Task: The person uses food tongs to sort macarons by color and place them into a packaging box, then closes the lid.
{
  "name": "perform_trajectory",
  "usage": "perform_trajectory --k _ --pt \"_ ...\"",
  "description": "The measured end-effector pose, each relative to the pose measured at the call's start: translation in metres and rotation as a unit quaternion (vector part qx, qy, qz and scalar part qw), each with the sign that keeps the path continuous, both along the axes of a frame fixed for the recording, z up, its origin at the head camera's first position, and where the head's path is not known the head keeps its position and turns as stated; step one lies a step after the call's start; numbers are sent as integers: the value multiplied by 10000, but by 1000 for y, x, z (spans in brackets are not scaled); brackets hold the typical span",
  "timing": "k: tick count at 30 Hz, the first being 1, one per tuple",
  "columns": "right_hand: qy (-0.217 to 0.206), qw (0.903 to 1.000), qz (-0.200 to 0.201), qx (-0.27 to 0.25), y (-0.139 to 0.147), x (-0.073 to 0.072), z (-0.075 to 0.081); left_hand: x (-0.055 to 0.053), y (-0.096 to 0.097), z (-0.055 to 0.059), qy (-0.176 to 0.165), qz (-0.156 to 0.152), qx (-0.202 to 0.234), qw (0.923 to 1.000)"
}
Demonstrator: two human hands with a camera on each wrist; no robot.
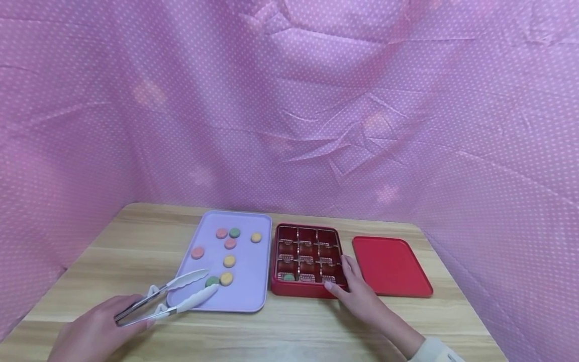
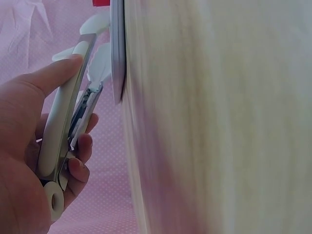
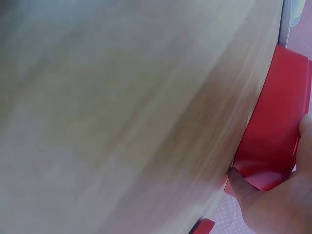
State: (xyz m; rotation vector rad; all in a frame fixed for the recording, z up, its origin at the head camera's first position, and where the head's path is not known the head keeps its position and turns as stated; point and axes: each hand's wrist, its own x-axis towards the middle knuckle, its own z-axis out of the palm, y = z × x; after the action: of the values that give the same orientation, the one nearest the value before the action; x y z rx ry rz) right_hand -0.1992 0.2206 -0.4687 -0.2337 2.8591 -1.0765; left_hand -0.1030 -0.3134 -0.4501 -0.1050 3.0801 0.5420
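In the head view my left hand (image 1: 101,324) grips white-tipped metal tongs (image 1: 194,299). Their two spread tips lie over the near end of a lilac tray (image 1: 246,299), on either side of a green macaron (image 1: 211,281). The left wrist view shows the thumb on one arm of the tongs (image 2: 66,107) and fingers curled round the other. My right hand (image 1: 362,296) holds the near right corner of a red box (image 1: 300,289), thumb at the front wall and fingers along the side. One green macaron (image 1: 288,277) sits in the box's near left compartment.
Several pink, yellow and green macarons lie spread over the tray, with a yellow macaron (image 1: 226,278) close beside the tongs. A flat red lid (image 1: 391,266) lies right of the box on the wooden table (image 1: 289,332). Pink dotted cloth (image 1: 289,125) hangs around the table.
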Motion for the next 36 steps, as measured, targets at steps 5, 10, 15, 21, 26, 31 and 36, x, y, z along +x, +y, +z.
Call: perform_trajectory --k 5,10,15,21,26,31,36 --pt "79 10000 22 16 0 1 1 1 2 0 15 31 23 10000" --pt "68 10000 29 25 0 1 2 3 3 0 334 -15 71 9994" --pt "17 10000 28 32 0 0 1 4 4 0 470 -30 92 9988" --pt "-12 10000 30 -6 0 0 0 5 5 -1 492 7 85 9988" --pt "-4 10000 47 -43 0 -1 -1 5 5 -1 507 3 136 9986" --pt "4 10000 61 -41 1 0 -1 3 4 1 376 44 132 9992" --pt "-20 10000 65 -54 1 0 -2 4 4 1 476 36 175 9987"
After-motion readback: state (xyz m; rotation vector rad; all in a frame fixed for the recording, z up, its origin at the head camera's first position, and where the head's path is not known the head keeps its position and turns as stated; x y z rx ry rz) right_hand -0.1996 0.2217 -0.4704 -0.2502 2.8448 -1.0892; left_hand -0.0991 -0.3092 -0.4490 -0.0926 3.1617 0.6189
